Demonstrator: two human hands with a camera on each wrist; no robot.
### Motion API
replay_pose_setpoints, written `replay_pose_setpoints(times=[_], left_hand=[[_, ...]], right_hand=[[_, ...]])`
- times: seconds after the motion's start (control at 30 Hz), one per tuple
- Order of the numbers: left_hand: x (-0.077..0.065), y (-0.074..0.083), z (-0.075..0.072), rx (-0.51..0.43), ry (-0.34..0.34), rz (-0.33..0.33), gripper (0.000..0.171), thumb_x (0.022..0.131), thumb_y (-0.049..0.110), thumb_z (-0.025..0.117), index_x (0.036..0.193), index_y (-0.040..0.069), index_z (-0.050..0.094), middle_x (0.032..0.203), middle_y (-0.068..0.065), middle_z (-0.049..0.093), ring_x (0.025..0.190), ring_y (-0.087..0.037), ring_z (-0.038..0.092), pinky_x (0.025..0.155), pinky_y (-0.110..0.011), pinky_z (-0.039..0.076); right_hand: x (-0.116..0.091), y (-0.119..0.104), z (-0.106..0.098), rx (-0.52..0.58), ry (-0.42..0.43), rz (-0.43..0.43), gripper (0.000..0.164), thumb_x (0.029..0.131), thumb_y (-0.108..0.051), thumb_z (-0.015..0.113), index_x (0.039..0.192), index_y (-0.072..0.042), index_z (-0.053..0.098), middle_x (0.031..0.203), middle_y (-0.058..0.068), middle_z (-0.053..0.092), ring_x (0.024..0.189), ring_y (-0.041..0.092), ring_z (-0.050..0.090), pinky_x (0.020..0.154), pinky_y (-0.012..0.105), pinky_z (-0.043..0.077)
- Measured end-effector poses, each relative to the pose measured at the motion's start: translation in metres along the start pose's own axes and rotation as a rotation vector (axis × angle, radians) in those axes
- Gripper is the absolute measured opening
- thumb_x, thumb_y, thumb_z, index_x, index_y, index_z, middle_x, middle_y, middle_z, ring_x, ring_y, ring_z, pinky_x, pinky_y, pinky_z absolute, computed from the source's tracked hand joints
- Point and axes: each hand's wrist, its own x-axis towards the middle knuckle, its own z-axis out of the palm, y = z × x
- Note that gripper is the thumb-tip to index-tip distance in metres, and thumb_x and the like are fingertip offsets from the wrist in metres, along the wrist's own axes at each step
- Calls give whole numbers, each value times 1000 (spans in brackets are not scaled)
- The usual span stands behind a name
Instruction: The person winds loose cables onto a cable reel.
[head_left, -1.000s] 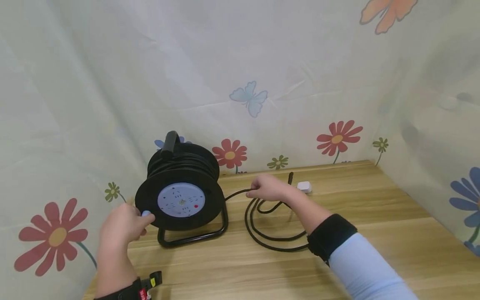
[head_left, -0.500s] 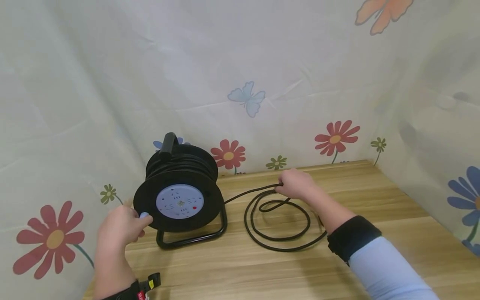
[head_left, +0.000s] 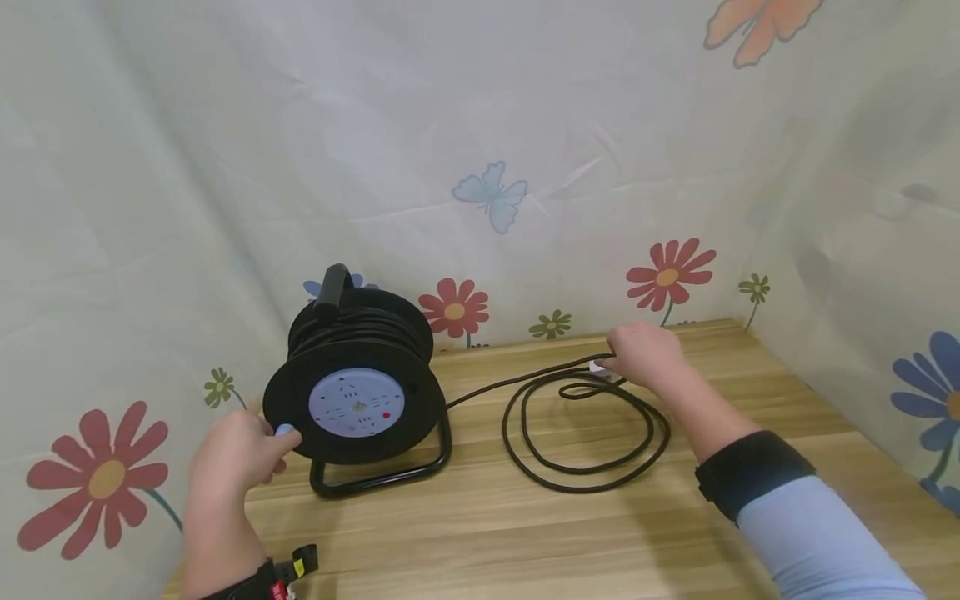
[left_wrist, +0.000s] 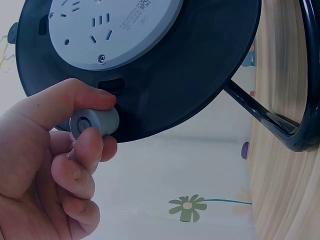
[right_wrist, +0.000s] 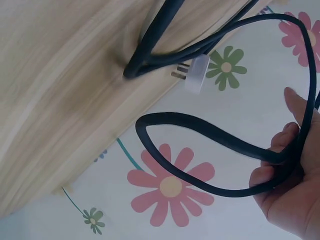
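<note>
A black cable reel (head_left: pixel 420 408) with a pale socket panel (head_left: pixel 356 402) stands at the left of the head view. My left hand (head_left: pixel 228 458) pinches the small grey winding knob (left_wrist: pixel 107 121) near the rim of its disc, thumb and fingers around it. Out to the right, my right hand (head_left: pixel 647 354) grips the black cable (head_left: pixel 487 387), which runs from the reel. Several loose loops of it lie below that hand. The right wrist view shows cable crossing the palm, and the white plug (right_wrist: pixel 198 74) with its metal pins hanging near the cable's bend.
The reel rests on a black tubular stand (head_left: pixel 382 479) on a wood-grain table (head_left: pixel 465 542). A pale cloth backdrop (head_left: pixel 375 125) printed with flowers and butterflies rises close behind the reel and along both sides.
My right hand has moved right, drawing the cable out into a longer stretch from the reel; the loops have shifted right. My left hand stays at the knob.
</note>
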Motion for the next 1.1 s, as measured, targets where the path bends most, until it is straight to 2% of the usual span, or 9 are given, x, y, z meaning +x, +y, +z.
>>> replay_pose_setpoints(times=[0.1,0.2,0.33,0.5,0.67,0.8,0.93,1.1], left_hand=[[1,-1,0,-2,3,-4,39,92,34,69,66,5,68,60,-3,64,61,-23,56,54,-36,40],[1,-2,1,-1,5,-4,39,93,35,69,66,6,69,60,-2,64,61,-22,56,54,-36,40],[1,-1,1,-5,1,0,40,92,35,69,65,6,68,60,-2,64,61,-22,56,54,-36,40],[3,0,0,-8,3,11,41,92,35,68,64,6,66,59,-3,64,60,-23,54,53,-36,38],[3,1,-1,-10,1,1,40,92,34,68,63,6,66,57,-3,62,60,-23,54,54,-36,38],[4,0,-1,-17,-3,-12,41,93,34,68,65,5,67,60,-3,64,62,-23,56,56,-37,39],[4,-1,-2,-31,4,-17,41,95,36,66,68,5,69,62,-2,66,65,-23,59,58,-37,41],[3,-1,-2,-109,44,-19,43,95,35,63,65,5,67,61,-3,67,66,-23,59,58,-37,38]], right_hand=[[-1,0,0,-8,1,-37,41,91,-49,74,68,-18,61,63,-2,53,59,18,50,53,35,40],[-1,1,1,-9,-11,-71,41,90,-55,72,71,-19,65,63,-3,53,58,18,49,53,35,39],[-2,6,5,0,-32,-131,39,90,-56,70,76,-20,71,63,-5,54,59,17,49,54,34,39],[-5,13,6,51,-47,-202,39,91,-57,69,75,-21,69,65,-6,54,59,15,48,55,34,39],[-5,13,5,93,-79,-218,42,93,-58,65,71,-22,65,67,-6,53,60,15,47,57,34,38],[-3,9,5,114,-98,-241,39,98,-53,61,74,-23,66,70,-4,53,65,16,49,61,36,40],[-2,4,5,187,-137,-253,39,102,-48,58,74,-21,64,70,-4,53,66,15,50,66,37,41],[1,-4,7,280,-157,-240,45,103,-47,56,68,-19,54,64,-4,46,60,14,45,64,36,39]])
